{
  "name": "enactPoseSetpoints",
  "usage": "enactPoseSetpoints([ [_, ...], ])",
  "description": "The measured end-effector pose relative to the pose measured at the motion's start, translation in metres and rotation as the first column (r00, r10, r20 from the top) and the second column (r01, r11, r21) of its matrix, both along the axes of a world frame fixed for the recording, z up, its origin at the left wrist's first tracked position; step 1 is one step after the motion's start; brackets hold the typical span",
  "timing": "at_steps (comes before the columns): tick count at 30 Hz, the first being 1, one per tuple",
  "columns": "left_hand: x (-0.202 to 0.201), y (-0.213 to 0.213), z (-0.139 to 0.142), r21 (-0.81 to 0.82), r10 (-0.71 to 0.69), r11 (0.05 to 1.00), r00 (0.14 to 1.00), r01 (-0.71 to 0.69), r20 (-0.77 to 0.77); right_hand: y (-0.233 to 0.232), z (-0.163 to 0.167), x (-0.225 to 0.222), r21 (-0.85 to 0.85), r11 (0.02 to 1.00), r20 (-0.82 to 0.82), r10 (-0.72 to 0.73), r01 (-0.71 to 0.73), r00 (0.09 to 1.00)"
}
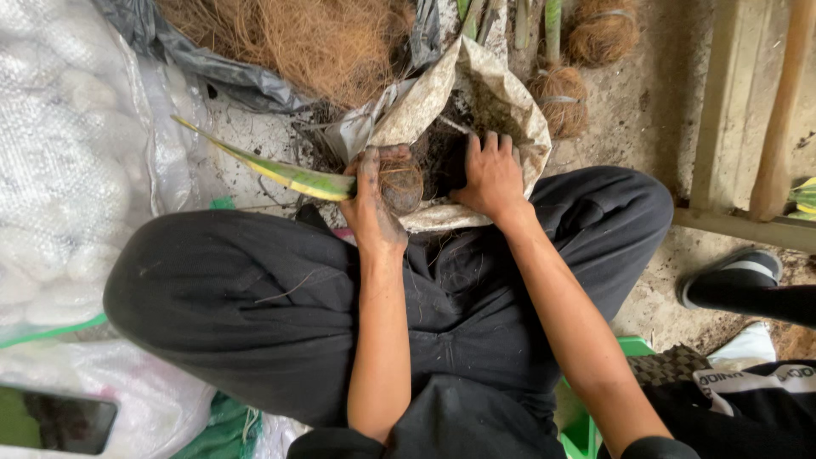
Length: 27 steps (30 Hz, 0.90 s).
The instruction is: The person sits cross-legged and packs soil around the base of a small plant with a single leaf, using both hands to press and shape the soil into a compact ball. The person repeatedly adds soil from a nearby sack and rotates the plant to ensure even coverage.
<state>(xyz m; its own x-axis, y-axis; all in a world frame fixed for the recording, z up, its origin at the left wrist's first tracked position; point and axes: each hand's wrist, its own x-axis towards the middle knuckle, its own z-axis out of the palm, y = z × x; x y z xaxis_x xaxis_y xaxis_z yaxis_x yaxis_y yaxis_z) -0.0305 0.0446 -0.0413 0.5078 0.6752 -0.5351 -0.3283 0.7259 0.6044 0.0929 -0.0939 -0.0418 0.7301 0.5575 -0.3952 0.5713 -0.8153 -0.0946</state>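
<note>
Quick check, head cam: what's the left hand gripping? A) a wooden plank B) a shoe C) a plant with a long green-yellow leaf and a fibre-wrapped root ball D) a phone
C: the left hand is closed around the plant at its fibre-wrapped root ball, while the right hand reaches into the sack of soil.

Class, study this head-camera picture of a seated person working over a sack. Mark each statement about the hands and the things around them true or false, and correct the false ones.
1. The left hand holds a plant with a long green-yellow leaf. True.
2. The right hand is raised in the air, away from the sack. False: it reaches into the open sack of dark soil.
3. A ball of coconut fibre sits at the plant's base. True.
4. The person wears white trousers. False: the trousers are black.
5. Loose brown fibre is piled beyond the sack. True.
</note>
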Motion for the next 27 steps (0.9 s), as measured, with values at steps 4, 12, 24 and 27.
enactPoseSetpoints([
  [4, 0.002, -0.001, -0.007, 0.102, -0.033, 0.994, 0.995, 0.043, -0.096, -0.012, -0.012, 0.005, 0.126, 0.992, 0.008, -0.026, 0.024, 1.000],
  [12, 0.004, -0.003, 0.017, 0.158, -0.097, 0.984, 0.992, 0.083, 0.081, -0.018, -0.014, -0.002, 0.281, 0.959, 0.065, -0.045, 0.025, 0.997],
  [24, 0.004, -0.002, 0.020, 0.113, -0.105, 0.989, 0.992, 0.097, 0.064, -0.004, -0.001, -0.008, 0.122, 0.980, 0.057, -0.165, 0.157, 0.985],
  [27, 0.005, -0.006, 0.012, 0.197, -0.147, 0.970, 0.989, 0.144, -0.001, -0.009, -0.005, -0.005, 0.171, 0.975, 0.053, -0.151, 0.140, 0.987],
])
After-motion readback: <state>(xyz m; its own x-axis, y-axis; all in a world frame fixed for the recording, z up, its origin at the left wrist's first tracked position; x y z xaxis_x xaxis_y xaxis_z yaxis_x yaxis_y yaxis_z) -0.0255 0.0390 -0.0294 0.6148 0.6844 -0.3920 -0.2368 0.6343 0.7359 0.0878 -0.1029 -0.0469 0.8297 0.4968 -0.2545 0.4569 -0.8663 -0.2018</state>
